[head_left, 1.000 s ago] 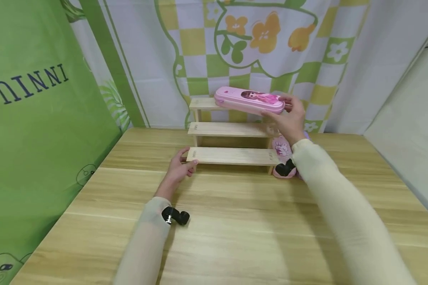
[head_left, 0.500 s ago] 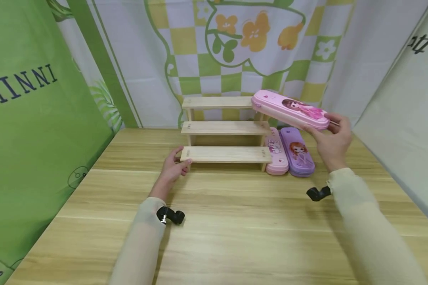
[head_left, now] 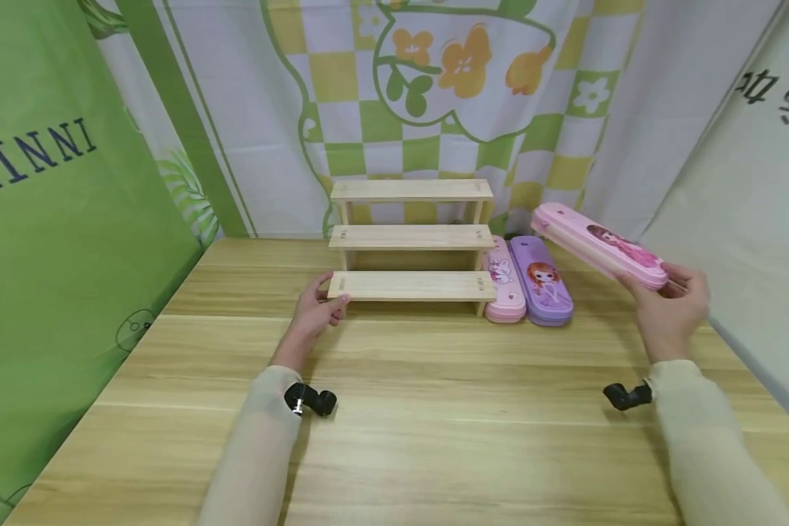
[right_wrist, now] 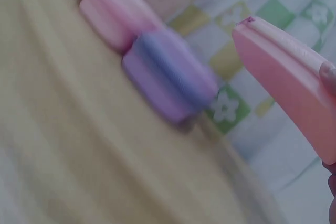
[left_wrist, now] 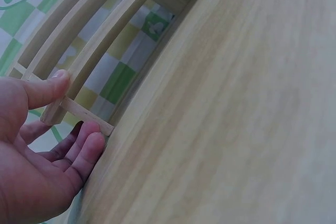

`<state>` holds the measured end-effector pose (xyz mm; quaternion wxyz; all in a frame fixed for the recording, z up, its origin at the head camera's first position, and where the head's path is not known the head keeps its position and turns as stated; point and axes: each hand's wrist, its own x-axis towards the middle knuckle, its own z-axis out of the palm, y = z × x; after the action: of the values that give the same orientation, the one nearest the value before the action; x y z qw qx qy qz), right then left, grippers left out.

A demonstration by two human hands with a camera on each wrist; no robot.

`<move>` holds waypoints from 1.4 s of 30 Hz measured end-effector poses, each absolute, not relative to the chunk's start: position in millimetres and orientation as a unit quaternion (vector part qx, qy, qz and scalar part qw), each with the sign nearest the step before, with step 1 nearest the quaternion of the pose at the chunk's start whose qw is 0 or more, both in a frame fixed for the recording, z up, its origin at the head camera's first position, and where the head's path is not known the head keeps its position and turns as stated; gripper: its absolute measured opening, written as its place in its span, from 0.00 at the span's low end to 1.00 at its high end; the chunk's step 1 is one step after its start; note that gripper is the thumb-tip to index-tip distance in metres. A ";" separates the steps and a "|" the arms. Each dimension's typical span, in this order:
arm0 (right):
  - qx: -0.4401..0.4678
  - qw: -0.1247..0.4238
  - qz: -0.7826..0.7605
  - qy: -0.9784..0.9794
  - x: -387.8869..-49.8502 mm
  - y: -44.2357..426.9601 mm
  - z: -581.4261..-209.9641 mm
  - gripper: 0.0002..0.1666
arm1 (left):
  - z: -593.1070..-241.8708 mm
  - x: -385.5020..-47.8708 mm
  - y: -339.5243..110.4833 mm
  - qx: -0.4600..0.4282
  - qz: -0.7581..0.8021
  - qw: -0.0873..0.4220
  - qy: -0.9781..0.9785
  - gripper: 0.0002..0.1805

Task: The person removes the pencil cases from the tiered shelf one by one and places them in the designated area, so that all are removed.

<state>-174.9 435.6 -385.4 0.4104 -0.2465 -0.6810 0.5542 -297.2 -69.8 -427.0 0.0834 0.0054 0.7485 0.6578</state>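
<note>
A pink pencil case point(head_left: 601, 245) with a doll picture hangs above the table's right side, tilted. My right hand point(head_left: 672, 310) grips its near end, thumb on one side and fingers on the other. At the left end of the three-tier wooden shelf point(head_left: 410, 286), my left hand point(head_left: 312, 318) pinches the bottom board, its thumb on the front edge in the left wrist view. Right of the shelf lie a pink pencil case with a rabbit picture point(head_left: 505, 281) and a purple pencil case point(head_left: 544, 285), side by side. No things stand on the shelf boards.
The wooden table point(head_left: 394, 409) reaches back to a checked curtain point(head_left: 342, 80). A green cloth wall point(head_left: 52, 241) closes off the left side, and a white cloth wall point(head_left: 756, 190) the right.
My right hand has carried the doll-picture pencil case from the top board rightward, down and toward me, off the shelf. The left hand keeps its grip on the bottom board. The view has shifted slightly.
</note>
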 end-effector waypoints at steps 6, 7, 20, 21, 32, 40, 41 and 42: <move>-0.289 0.403 0.551 -0.671 -169.4 450.6 -410.2 0.32 | -428.7 -297.0 -72.8 0.007 0.656 0.082 0.750 0.39; -0.295 0.403 0.548 -0.671 -169.4 451.9 -413.1 0.32 | -428.9 -297.0 -73.2 0.009 0.655 0.081 0.751 0.40; -0.358 0.336 0.465 -0.736 -172.7 447.8 -429.7 0.37 | -429.6 -295.8 -75.0 0.006 0.655 0.077 0.752 0.39; -0.357 0.331 0.459 -0.743 -173.1 446.6 -430.5 0.36 | -429.5 -295.7 -74.9 0.005 0.654 0.077 0.752 0.39; -0.314 0.275 0.421 -0.806 -180.0 434.7 -437.3 0.46 | -429.0 -297.4 -73.3 0.004 0.652 0.079 0.754 0.40; -0.297 0.231 0.439 -0.816 -179.3 430.7 -435.8 0.51 | -426.0 -294.6 -70.0 0.010 0.660 0.070 0.748 0.38; -0.296 0.228 0.436 -0.819 -179.1 430.6 -435.5 0.51 | -425.5 -294.0 -69.3 0.011 0.661 0.069 0.747 0.38; -0.296 0.226 0.435 -0.820 -178.7 430.4 -435.3 0.51 | -425.3 -293.8 -68.7 0.012 0.661 0.069 0.747 0.38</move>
<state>-178.7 430.4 -435.3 0.2259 -0.2959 -0.8201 0.4346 -293.8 -68.7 -425.3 0.0691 0.0117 0.7470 0.6611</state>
